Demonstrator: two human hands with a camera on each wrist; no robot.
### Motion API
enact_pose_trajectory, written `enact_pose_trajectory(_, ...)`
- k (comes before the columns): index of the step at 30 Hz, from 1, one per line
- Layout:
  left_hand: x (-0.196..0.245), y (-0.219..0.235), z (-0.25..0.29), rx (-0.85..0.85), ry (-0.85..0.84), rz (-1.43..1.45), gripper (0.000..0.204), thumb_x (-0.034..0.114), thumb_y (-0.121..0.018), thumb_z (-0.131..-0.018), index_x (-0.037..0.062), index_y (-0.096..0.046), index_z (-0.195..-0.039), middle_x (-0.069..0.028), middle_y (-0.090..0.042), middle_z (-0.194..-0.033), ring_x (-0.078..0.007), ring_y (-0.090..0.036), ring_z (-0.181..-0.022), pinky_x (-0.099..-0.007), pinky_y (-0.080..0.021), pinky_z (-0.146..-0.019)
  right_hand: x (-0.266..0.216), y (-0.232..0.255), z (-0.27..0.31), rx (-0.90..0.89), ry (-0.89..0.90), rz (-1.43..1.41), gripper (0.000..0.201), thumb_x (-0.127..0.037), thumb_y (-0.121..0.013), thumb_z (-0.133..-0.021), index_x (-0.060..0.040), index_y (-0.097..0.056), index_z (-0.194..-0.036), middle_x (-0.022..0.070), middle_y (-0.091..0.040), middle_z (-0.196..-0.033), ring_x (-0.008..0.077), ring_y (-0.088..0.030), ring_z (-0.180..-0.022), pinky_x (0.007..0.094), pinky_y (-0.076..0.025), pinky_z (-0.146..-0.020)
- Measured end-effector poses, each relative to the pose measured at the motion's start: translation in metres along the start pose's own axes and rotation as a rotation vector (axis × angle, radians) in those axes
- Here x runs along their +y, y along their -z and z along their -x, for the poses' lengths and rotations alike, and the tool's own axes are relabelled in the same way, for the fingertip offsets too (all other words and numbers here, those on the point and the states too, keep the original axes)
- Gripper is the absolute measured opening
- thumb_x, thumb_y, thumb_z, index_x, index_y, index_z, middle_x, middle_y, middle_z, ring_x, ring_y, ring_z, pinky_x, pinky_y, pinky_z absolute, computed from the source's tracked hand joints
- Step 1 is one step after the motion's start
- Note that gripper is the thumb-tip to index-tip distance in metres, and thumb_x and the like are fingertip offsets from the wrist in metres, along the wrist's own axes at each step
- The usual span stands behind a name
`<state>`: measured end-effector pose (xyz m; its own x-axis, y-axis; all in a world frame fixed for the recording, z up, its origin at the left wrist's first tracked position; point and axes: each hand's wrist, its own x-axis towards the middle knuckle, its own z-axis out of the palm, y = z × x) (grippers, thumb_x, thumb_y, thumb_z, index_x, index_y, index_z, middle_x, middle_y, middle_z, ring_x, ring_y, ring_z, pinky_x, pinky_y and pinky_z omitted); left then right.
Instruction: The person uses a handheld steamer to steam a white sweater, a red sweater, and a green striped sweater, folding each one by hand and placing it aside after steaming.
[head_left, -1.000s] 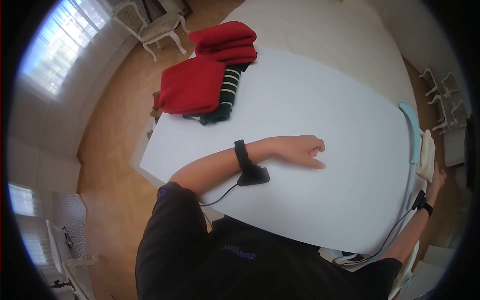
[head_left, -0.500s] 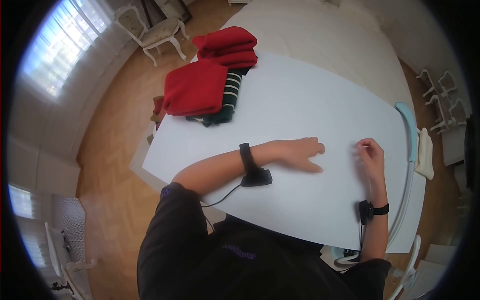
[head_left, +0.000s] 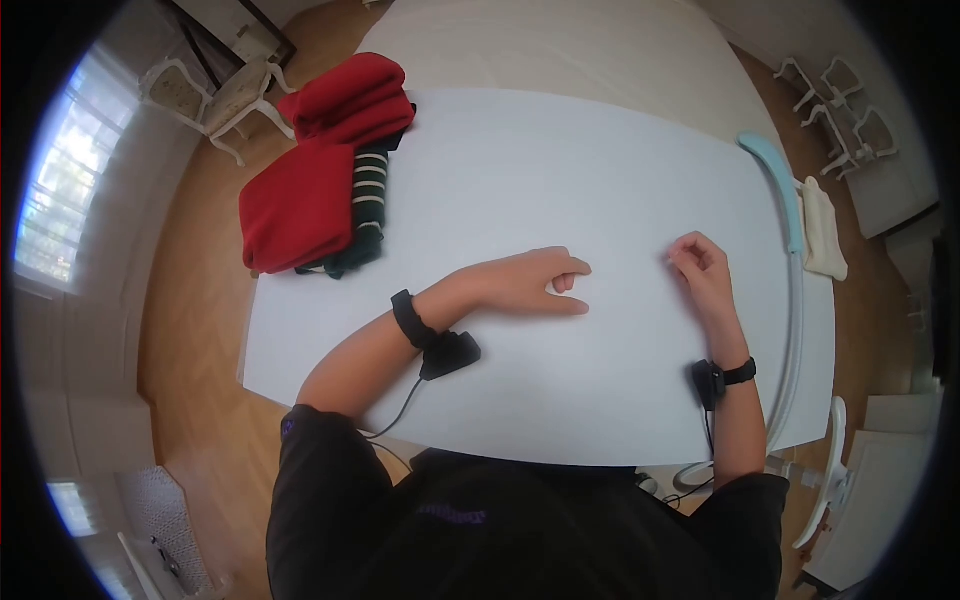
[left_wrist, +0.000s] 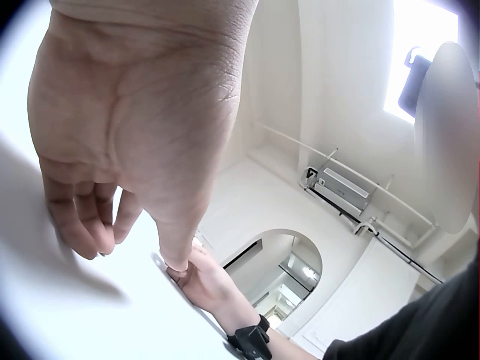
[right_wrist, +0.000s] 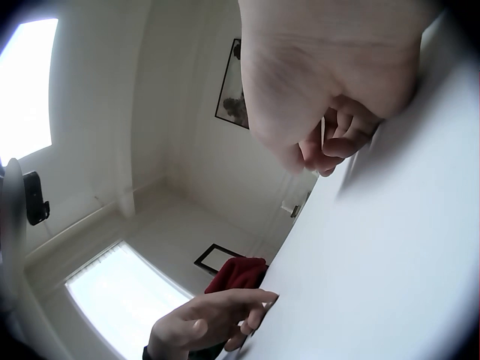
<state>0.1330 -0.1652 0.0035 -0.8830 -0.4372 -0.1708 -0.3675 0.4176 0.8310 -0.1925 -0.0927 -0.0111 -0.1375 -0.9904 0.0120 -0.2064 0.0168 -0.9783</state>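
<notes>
My left hand [head_left: 530, 283] is over the counter [head_left: 560, 400], thumb apart from fingers; my right hand [head_left: 706, 280] curls loosely, grip empty too. Cream cloth [head_left: 822, 230] lies by the right edge. Leftward, the front red garment [head_left: 297, 205] sits folded on striped green fabric [head_left: 369, 190]; behind, more folded red fabric [head_left: 350, 100]. No container shows.

Folded clothes [head_left: 300, 208] left on table [head_left: 520, 190], curved bar [head_left: 781, 188] at right, cloth [head_left: 823, 232] apparently beyond

Both forearms are reaching forward, the left hand [head_left: 535, 282] angling inward, the right hand [head_left: 706, 275] curling its fingers loosely.
</notes>
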Motion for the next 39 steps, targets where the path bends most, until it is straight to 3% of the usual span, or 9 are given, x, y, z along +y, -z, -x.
enact_pose_trajectory(18,0.0021,0.0014,0.0036,0.007,-0.012,0.031,0.06,0.038,-0.074,-0.102,-0.0017,-0.058,-0.145,-0.0083,-0.057,-0.113,-0.0189,-0.057,-0.102,-0.0305,-0.055,-0.087,0.0062,0.0009,-0.0021,0.04,0.02,-0.034,0.008,-0.009,-0.069,-0.101,-0.0055,-0.067,-0.095,-0.0027,-0.064,-0.078,0.0051,-0.056,-0.07,0.0217,-0.042,-0.063)
enact_pose_trajectory(39,-0.0013,0.0031,0.003,0.015,-0.009,0.048,0.059,0.038,-0.074,-0.102,-0.0015,-0.059,-0.143,-0.0078,-0.059,-0.116,-0.0176,-0.059,-0.107,-0.0305,-0.055,-0.089,0.0016,-0.0018,0.0001,0.018,0.016,0.001,0.011,-0.01,-0.07,-0.103,-0.0053,-0.066,-0.093,-0.0045,-0.061,-0.077,0.0032,-0.053,-0.069,0.0208,-0.042,-0.064)
